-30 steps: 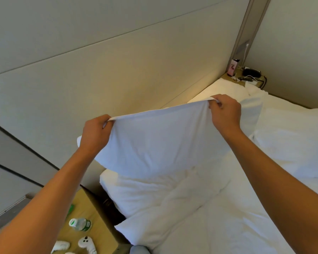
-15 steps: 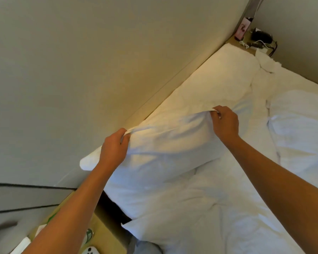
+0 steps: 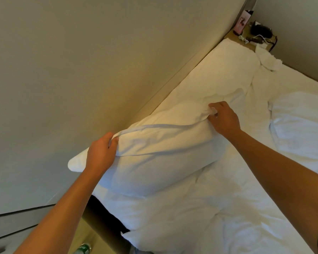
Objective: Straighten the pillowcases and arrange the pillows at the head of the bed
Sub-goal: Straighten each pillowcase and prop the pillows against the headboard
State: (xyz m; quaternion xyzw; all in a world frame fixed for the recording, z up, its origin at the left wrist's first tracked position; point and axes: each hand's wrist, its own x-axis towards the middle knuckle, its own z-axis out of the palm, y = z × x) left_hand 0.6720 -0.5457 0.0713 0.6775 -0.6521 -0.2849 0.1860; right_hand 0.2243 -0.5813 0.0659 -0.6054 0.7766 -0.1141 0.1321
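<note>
Two bare hands held one white pillow [image 3: 154, 153] near the middle of the view, against the beige headboard wall [image 3: 81, 70] at the head of the bed [image 3: 246, 208]. The left hand [image 3: 101, 153], at about eight o'clock from centre, had its fingers curled round the pillowcase's upper edge near the pillow's left end. The right hand [image 3: 224, 118], at about two o'clock, pinched a bunched fold of the same edge between thumb and fingers. The fabric edge ran in a shallow sag between the two hands. The pillow lay lengthwise along the wall, its left corner sticking out past the left hand.

A second white pillow [image 3: 173, 226] lay lower, at about six o'clock, partly under the first. A third pillow [image 3: 301, 129] rested at three o'clock, well apart from the hands. Rumpled white bedding covered the mattress.

At one o'clock, in the far corner, a wooden bedside surface [image 3: 233, 36] carried one pink box [image 3: 241, 22], a dark object [image 3: 261, 30] and a white cable [image 3: 259, 36]. At seven o'clock, by the bottom edge, one green-capped bottle [image 3: 84, 249] showed on another wooden surface [image 3: 88, 233].
</note>
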